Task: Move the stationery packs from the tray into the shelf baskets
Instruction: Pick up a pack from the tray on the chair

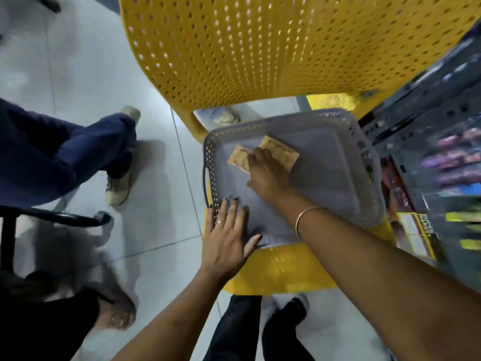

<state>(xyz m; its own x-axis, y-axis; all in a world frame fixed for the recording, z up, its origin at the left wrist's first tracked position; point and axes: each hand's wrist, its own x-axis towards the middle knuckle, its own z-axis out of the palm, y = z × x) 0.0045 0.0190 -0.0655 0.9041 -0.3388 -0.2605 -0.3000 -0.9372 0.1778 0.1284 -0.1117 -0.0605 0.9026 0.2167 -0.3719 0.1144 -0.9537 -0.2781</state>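
Right hand [265,175] fingers spread over two tan flat packs [282,155], not yet pinched — left hand [226,235] flat, bracing grey perforated plastic tray's [364,194] near-left corner — top pack may slide off.

My tray [338,162] is pale grey with a perforated rim, and the two packs [283,152] in it are tan. It sits on a yellow chair [247,48] dotted with small holes. The floor tiles [86,63] are light grey. My nails are dark, my bangle [305,216] gold.

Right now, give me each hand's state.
Left hand: open, flat on the tray edge.
Right hand: on the brown packs; grip cannot be told.
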